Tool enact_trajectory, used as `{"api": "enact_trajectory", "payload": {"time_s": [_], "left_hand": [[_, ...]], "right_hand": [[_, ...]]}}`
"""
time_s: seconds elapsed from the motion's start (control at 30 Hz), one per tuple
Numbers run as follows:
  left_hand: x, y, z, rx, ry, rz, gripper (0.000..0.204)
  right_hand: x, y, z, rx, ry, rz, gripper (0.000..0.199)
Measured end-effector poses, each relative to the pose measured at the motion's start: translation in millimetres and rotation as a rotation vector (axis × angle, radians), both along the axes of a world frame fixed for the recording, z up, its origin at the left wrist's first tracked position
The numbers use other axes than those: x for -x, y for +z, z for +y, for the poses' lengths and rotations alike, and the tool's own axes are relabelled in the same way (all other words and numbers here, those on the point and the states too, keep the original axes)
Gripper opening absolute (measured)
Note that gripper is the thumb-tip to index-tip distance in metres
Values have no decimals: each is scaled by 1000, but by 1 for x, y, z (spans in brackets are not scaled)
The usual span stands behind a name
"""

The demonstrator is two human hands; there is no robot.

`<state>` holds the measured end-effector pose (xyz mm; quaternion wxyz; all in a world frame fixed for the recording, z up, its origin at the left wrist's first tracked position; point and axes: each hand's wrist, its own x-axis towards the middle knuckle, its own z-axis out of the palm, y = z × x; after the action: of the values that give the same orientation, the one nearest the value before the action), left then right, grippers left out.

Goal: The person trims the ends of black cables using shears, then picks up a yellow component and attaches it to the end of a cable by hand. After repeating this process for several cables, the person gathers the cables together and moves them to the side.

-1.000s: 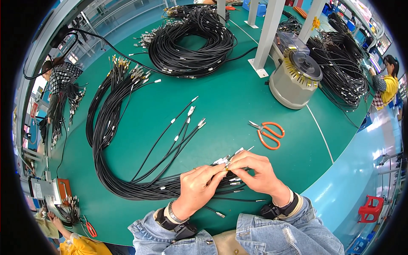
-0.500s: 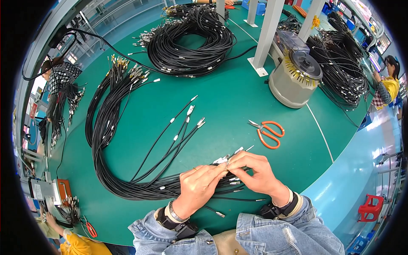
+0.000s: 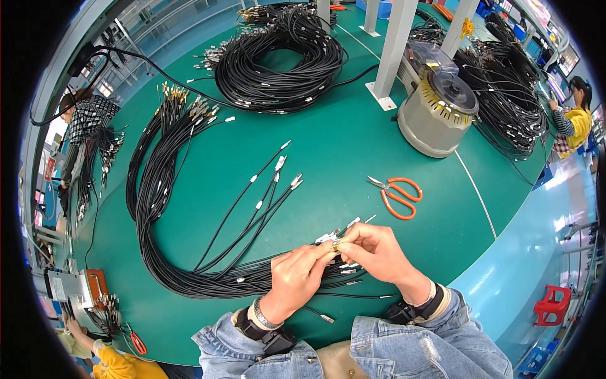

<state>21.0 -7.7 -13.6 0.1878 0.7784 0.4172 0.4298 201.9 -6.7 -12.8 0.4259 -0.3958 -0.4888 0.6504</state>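
Observation:
A long bundle of thin black cables (image 3: pixel 148 243) curves across the green table and runs under my hands, with white-tagged, metal-tipped ends on the right. Over those ends, my left hand (image 3: pixel 294 276) is closed, thumb and fingers pinching a cable end with a small yellowish piece (image 3: pixel 335 247). My right hand (image 3: pixel 379 258) pinches the same spot from the other side, fingertips meeting the left ones. The fingers hide most of that cable end. A few cables (image 3: pixel 257 205) lie splayed apart from the bundle. Orange-handled scissors (image 3: pixel 402 197) rest beyond my right hand, untouched.
A large coil of black cables (image 3: pixel 278 76) lies at the back. Right of it stand grey metal posts (image 3: pixel 392 57) and a round tape dispenser (image 3: pixel 435 120). More cables (image 3: pixel 505 101) are heaped at far right. Other people (image 3: pixel 574 120) work around the table.
My right fingers have shifted slightly at the pinched cable end, and a yellowish piece now shows more between the fingertips. The view has shifted a little; the bundle and scissors stay put.

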Motion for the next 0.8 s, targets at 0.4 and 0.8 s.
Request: {"api": "enact_trajectory", "payload": {"time_s": [0.4,0.8], "left_hand": [[0,-3,1,-55,-29,21,21],[-1,-6,1,-41,-56,33,21]], "right_hand": [[0,0,0,15,21,-24,13],[1,-3,0,38,38,-24,15]]}}
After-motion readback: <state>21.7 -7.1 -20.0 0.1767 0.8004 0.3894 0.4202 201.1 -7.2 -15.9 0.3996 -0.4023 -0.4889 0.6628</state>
